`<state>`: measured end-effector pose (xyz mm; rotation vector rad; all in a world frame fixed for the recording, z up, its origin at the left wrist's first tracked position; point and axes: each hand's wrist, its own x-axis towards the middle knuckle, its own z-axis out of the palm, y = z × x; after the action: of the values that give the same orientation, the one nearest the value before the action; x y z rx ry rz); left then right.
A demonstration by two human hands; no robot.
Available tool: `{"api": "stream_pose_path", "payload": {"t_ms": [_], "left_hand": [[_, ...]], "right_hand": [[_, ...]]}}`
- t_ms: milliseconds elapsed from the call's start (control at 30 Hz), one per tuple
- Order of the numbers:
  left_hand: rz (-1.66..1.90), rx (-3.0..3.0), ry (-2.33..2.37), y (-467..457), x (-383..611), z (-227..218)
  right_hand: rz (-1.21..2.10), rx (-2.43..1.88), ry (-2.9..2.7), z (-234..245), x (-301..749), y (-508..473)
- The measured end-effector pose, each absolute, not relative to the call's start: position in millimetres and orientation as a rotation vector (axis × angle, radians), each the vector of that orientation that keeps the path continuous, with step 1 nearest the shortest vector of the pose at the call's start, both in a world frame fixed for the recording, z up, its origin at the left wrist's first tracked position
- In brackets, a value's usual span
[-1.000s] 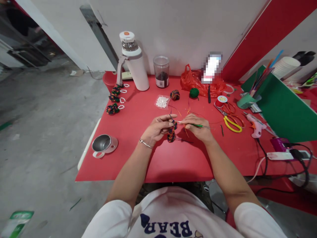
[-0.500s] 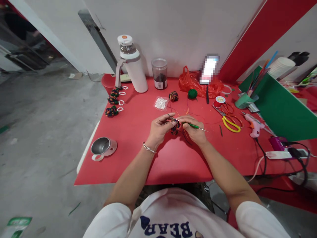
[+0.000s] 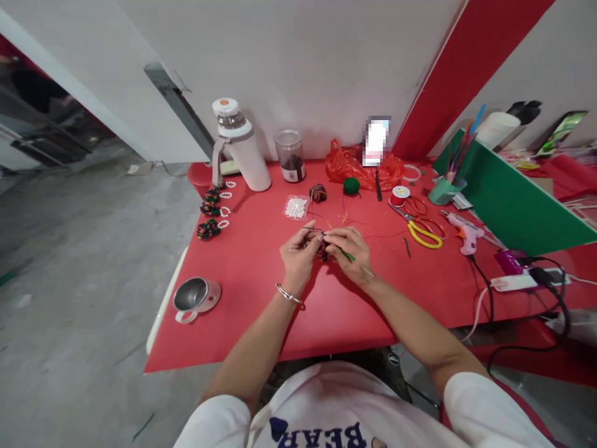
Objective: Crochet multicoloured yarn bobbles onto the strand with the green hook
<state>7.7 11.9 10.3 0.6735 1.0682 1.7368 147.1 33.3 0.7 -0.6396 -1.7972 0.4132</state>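
Note:
Over the middle of the red table [image 3: 242,298], my left hand [image 3: 297,256] pinches a small multicoloured crocheted piece [image 3: 322,251] with its fingers closed. My right hand [image 3: 349,250] is closed round a green-handled crochet hook [image 3: 355,261], whose tip meets the piece between the two hands. Thin yarn strands [image 3: 345,219] trail from the work across the table toward a multicoloured yarn ball [image 3: 318,193] and a green yarn ball [image 3: 351,185].
Several finished crocheted pieces with pearl loops [image 3: 209,208] lie at the left edge, near a white flask [image 3: 240,149], jar [image 3: 290,155] and bag of pearls [image 3: 296,207]. A steel cup [image 3: 192,297] sits front left. Yellow scissors [image 3: 422,233], glue gun [image 3: 461,230], power strip [image 3: 517,281] lie right.
Both hands have drawn closer together, the crocheted piece now tucked between the fingers instead of hanging below. The camera view has tilted, so the table sits lower in the frame.

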Motion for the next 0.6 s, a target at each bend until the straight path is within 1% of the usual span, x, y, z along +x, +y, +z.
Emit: {"api": "stream_pose_path", "payload": {"t_ms": [167,367,467,600], "left_hand": [[1.617,0.555,0.941,18.6,8.6,43.4],[1.471,0.601,0.789,17.9,6.7,93.7],[1.396,0.599,0.759,14.9,6.4,105.1],[1.286,0.664,0.789,16.2,-0.1,113.5]], "right_hand": [[0.179,-0.581,-1.775,17.6,149.9,37.8],[0.093,-0.433,-1.742,54.1,156.5,42.6],[0.099,-0.386,-1.724,65.1,162.8,41.3],[0.213,-0.338,-1.846,81.2,179.6,44.3]]}}
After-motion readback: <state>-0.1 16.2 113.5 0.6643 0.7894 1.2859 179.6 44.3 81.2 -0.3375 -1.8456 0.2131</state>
